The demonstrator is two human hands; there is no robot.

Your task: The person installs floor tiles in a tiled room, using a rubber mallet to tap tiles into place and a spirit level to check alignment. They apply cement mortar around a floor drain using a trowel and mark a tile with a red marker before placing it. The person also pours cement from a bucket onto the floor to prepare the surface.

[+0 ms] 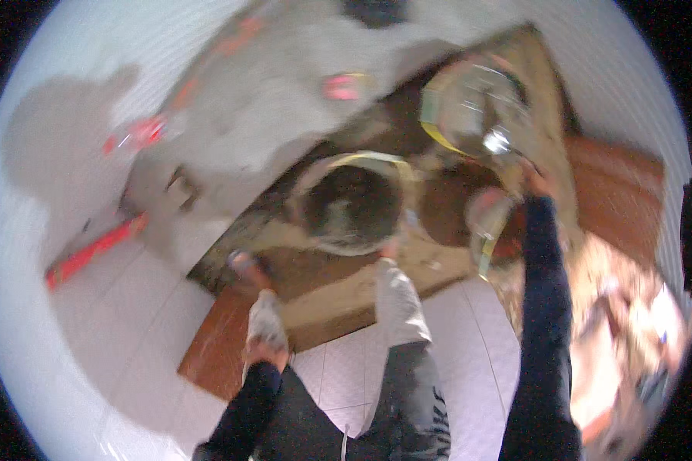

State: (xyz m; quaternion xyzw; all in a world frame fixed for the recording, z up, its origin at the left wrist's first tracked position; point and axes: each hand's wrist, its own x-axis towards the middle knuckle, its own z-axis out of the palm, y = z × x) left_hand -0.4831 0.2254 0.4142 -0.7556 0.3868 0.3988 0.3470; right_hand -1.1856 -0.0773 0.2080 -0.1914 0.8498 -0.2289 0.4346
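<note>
Blurred silver metallic object [497, 140]: right of and beyond the round, pale-rimmed bucket with dark contents [346, 250]. Right hand [537, 180] is nearer, just short of it; long axis unclear. Left hand [265, 353]: bucket's near-left. Both hands' fingers: can't tell, blur.

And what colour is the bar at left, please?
The bar is red, clearest in the head view.
</note>
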